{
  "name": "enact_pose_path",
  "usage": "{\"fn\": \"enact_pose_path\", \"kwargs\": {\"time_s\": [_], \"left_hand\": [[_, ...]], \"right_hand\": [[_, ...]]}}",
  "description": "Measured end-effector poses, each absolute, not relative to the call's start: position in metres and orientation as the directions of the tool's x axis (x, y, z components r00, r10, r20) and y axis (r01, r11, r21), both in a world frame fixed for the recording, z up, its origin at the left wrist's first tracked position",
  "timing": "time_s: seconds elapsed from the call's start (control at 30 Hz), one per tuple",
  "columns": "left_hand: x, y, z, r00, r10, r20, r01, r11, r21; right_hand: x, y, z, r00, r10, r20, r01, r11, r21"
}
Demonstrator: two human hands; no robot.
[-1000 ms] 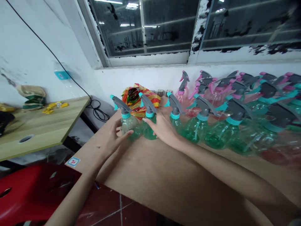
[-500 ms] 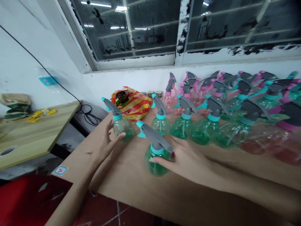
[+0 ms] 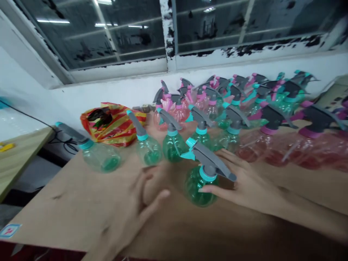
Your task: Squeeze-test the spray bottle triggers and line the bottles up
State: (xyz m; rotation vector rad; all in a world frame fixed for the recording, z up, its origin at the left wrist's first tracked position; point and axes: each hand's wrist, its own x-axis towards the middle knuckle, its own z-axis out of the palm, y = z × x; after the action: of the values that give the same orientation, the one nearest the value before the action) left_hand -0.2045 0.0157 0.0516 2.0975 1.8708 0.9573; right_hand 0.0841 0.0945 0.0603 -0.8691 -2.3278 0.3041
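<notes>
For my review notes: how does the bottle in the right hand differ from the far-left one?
The right hand grips the held bottle; no hand touches the far-left bottle. The held bottle is closer to upright; the far-left bottle leans over. The held bottle looks mostly green; the far-left bottle, mostly clear with green low down. Both have grey spray heads and teal collars.

I see a striped bag (image 3: 119,127) crumpled below a dark window (image 3: 130,40).
Red and yellow, it lies near the white wall (image 3: 114,88); I can't identify the dark contents (image 3: 100,117) in its mouth. Small blocks (image 3: 146,108) sit just beside it. At far left I make out a black cable (image 3: 29,116) and a wooden side table (image 3: 24,156); 1 blue-edged sticker (image 3: 10,230) marks the brown tabletop (image 3: 67,210).
</notes>
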Motion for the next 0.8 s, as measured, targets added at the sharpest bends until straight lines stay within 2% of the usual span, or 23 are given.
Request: {"fn": "enact_pose_path", "kwargs": {"time_s": [0.07,0.13,0.27,0.33,0.43,0.6,0.7,0.8], "left_hand": [[-0.172,0.026,0.045,0.201,0.942,0.270,0.828,-0.311,0.467],[-0.142,0.037,0.038,0.335,0.917,0.215,0.768,-0.398,0.502],[-0.097,0.058,0.025,0.429,0.886,0.178,0.644,-0.438,0.627],[-0.082,0.066,0.020,0.448,0.877,0.176,0.626,-0.448,0.638],[-0.065,0.073,0.016,0.490,0.854,0.175,0.611,-0.479,0.630],[-0.059,0.085,0.016,0.582,0.777,0.238,0.573,-0.600,0.558],[-0.069,0.094,0.011,0.641,0.726,0.250,0.574,-0.669,0.473],[-0.080,0.101,0.002,0.619,0.759,0.201,0.667,-0.643,0.377]], "right_hand": [[0.094,0.096,0.060,-0.593,0.661,0.461,0.487,0.750,-0.448],[0.104,0.097,0.062,-0.597,0.675,0.434,0.469,0.732,-0.494],[0.123,0.101,0.064,-0.550,0.758,0.351,0.460,0.625,-0.631],[0.130,0.104,0.065,-0.511,0.789,0.341,0.422,0.576,-0.700],[0.137,0.109,0.064,-0.473,0.785,0.401,0.316,0.576,-0.754],[0.137,0.116,0.064,-0.425,0.780,0.460,0.216,0.581,-0.785],[0.136,0.118,0.064,-0.394,0.832,0.391,0.231,0.501,-0.834],[0.138,0.121,0.064,-0.359,0.866,0.348,0.255,0.450,-0.856]]}}
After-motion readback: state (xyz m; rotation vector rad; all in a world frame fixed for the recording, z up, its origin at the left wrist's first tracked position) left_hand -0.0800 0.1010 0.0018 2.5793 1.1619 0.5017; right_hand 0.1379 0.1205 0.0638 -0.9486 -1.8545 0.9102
